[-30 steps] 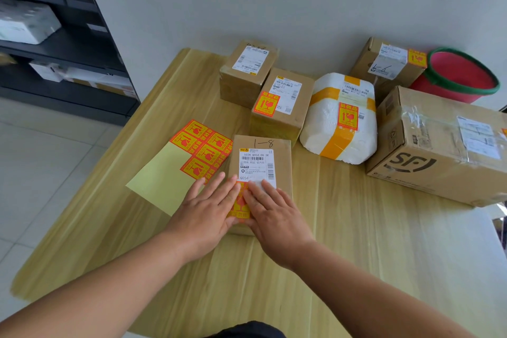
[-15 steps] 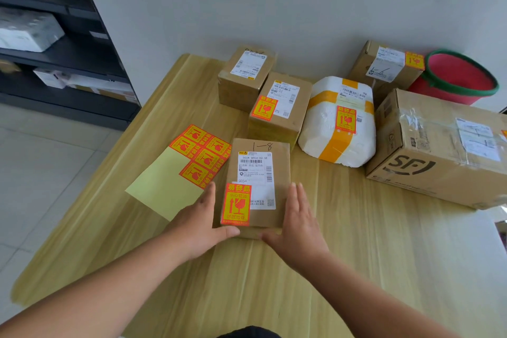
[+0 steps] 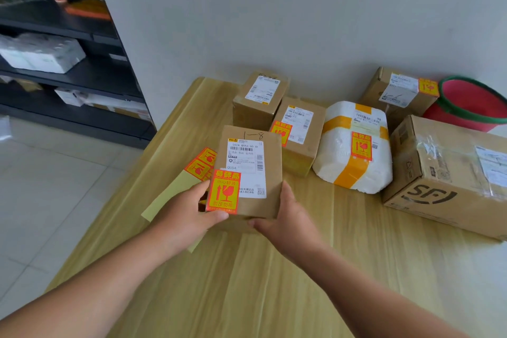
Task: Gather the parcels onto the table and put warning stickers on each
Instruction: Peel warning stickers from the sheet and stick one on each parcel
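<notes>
A small brown parcel marked "1-8" is lifted off the wooden table, tilted toward me. It carries a white label and an orange warning sticker at its lower left. My left hand grips its left lower edge and my right hand grips its right lower edge. The sticker sheet, yellow with a few orange stickers, lies on the table behind the parcel, partly hidden.
Further back stand a plain brown box, a stickered brown box, a white foam parcel with orange tape, a stickered box and a large SF carton. A red basin sits far right. Dark shelving stands left.
My hands stopped pressing the sticker flat, moved to the parcel's sides, gripped it and lifted it off the table toward me.
</notes>
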`<action>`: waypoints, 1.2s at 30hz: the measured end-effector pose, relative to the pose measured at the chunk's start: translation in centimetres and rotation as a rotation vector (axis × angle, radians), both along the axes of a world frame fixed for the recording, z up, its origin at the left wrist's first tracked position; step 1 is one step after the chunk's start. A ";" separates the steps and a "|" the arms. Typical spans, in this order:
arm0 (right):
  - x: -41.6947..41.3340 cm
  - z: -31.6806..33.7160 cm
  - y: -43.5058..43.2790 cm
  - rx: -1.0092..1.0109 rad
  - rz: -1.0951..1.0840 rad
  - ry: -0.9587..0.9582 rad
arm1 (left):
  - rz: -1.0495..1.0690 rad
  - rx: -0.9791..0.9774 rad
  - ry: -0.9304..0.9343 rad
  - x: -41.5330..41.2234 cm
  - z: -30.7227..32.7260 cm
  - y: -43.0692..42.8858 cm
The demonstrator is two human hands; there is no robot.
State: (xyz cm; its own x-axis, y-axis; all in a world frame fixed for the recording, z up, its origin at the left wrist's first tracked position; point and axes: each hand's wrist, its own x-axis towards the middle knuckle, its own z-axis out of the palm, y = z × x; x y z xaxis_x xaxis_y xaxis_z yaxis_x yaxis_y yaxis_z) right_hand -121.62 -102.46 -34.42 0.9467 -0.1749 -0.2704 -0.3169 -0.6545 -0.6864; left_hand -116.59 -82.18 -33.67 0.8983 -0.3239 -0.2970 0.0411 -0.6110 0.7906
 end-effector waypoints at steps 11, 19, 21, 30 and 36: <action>15.0 3.4 7.0 -0.003 0.040 -0.098 | 0.129 -0.042 -0.076 13.8 3.2 6.9; 26.8 1.1 9.0 -0.016 -0.074 -0.047 | 0.078 -0.054 -0.081 26.9 0.6 7.7; 29.3 0.3 9.3 -0.037 -0.096 -0.040 | 0.055 -0.046 -0.073 29.6 -0.2 7.7; 37.1 -2.9 10.1 -0.044 -0.176 -0.007 | 0.020 -0.074 -0.040 38.1 -3.4 7.5; 39.3 -4.9 10.3 -0.067 -0.207 0.039 | 0.011 -0.023 -0.042 40.2 -5.3 6.8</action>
State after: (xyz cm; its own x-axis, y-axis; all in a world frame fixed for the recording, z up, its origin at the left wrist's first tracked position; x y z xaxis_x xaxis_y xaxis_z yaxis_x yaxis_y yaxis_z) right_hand -82.36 -92.13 -39.33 0.8779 -0.3828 -0.2877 -0.4747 -0.6163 -0.6284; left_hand -76.39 -75.40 -38.99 0.9134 -0.3204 -0.2509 0.0137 -0.5920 0.8059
